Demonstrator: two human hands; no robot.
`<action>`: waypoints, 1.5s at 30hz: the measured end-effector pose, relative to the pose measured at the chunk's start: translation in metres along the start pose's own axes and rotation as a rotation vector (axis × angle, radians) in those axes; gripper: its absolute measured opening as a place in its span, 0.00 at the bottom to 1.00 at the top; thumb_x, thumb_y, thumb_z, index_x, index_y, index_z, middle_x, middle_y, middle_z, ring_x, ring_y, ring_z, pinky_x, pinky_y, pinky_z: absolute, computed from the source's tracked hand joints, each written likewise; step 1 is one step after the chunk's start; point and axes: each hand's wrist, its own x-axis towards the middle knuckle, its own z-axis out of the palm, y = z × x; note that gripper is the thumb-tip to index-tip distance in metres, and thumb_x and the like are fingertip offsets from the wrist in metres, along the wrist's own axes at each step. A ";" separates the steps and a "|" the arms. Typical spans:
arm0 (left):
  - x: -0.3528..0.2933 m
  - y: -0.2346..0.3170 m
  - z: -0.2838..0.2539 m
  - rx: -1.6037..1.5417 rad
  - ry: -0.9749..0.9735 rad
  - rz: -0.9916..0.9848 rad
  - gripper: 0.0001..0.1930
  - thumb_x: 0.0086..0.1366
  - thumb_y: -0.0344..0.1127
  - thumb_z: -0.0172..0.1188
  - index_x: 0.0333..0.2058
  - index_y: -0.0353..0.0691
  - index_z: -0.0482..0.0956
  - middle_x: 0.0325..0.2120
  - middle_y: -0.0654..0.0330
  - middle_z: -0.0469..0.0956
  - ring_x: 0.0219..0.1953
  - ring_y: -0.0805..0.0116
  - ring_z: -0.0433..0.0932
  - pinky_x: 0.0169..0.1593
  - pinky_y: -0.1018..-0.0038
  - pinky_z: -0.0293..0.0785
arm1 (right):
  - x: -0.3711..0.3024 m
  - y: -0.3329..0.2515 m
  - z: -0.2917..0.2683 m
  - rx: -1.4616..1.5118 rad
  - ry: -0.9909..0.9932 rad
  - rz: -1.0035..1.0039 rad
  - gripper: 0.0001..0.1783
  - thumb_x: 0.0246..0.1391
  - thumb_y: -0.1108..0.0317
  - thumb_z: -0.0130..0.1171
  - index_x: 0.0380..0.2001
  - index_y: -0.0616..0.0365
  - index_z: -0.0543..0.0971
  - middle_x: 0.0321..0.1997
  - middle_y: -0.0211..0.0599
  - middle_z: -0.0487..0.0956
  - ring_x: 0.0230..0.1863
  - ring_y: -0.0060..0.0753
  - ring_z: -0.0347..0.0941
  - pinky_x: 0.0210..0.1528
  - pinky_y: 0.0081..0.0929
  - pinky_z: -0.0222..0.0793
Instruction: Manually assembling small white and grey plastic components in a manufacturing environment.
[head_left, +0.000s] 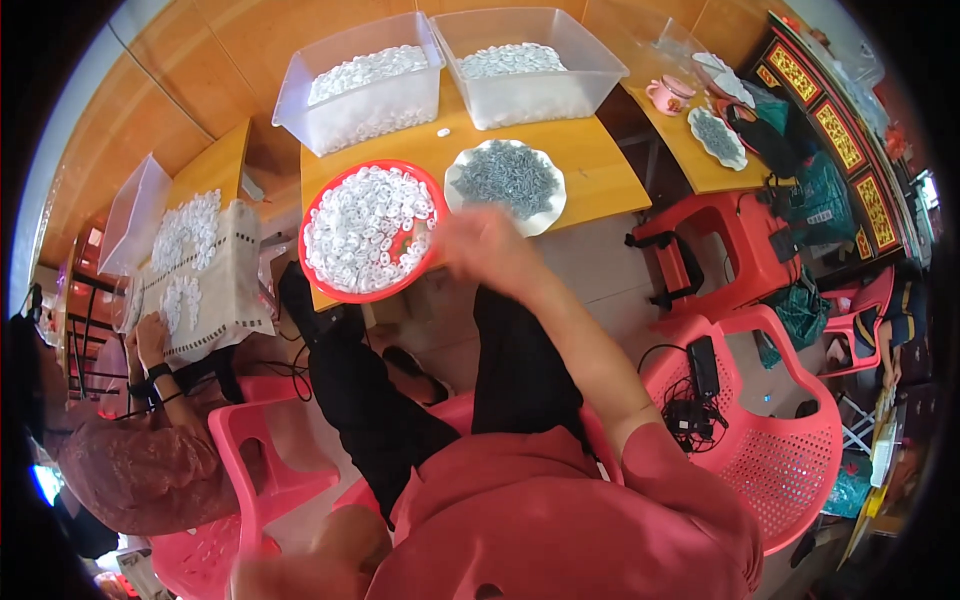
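My right hand point(485, 245), smeared by motion, is over the near table edge. It is between the right rim of a red round basin point(309, 262) and the near edge of a white scalloped plate point(546, 219). Many small white oval plastic pieces point(365, 225) fill most of the basin, with a patch of red bottom showing at the right. Grey, thin small parts point(505, 178) are heaped on the plate. Low at the left, my left hand point(275, 572) is blurred beside my body; its fingers cannot be made out.
Two translucent bins point(375, 118) point(540, 100) of white pieces stand at the table's back. At left, another person's hand point(152, 338) is by white pieces on a cloth point(225, 290). A pink chair point(770, 440) holding black cables and a red stool point(735, 250) stand right.
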 end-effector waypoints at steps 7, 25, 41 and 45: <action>0.018 0.019 0.011 -0.055 0.166 0.052 0.11 0.62 0.42 0.49 0.33 0.41 0.72 0.36 0.59 0.72 0.31 0.63 0.71 0.43 0.65 0.65 | 0.022 -0.031 0.003 0.324 0.035 -0.138 0.16 0.58 0.64 0.51 0.47 0.58 0.73 0.24 0.34 0.77 0.13 0.11 0.58 0.15 0.10 0.54; -0.007 0.063 0.017 -0.064 0.646 0.198 0.05 0.56 0.38 0.53 0.27 0.45 0.72 0.32 0.60 0.72 0.28 0.65 0.72 0.38 0.68 0.66 | 0.002 0.094 -0.024 -1.022 0.374 -0.617 0.03 0.39 0.72 0.58 0.22 0.54 0.76 0.28 0.33 0.70 0.38 0.38 0.67 0.39 0.35 0.61; 0.034 0.080 0.083 -0.127 1.033 0.319 0.02 0.51 0.35 0.56 0.22 0.49 0.73 0.27 0.62 0.71 0.26 0.66 0.72 0.34 0.71 0.67 | 0.050 0.058 -0.009 -0.881 0.241 -0.343 0.05 0.42 0.66 0.60 0.22 0.55 0.80 0.24 0.39 0.76 0.30 0.45 0.73 0.34 0.41 0.67; 0.038 0.077 0.105 -0.178 1.109 0.330 0.03 0.50 0.34 0.57 0.20 0.50 0.73 0.26 0.62 0.71 0.26 0.66 0.72 0.33 0.72 0.68 | 0.076 0.057 0.006 -0.944 0.081 -0.216 0.06 0.40 0.66 0.59 0.22 0.56 0.81 0.26 0.42 0.78 0.32 0.46 0.75 0.36 0.41 0.69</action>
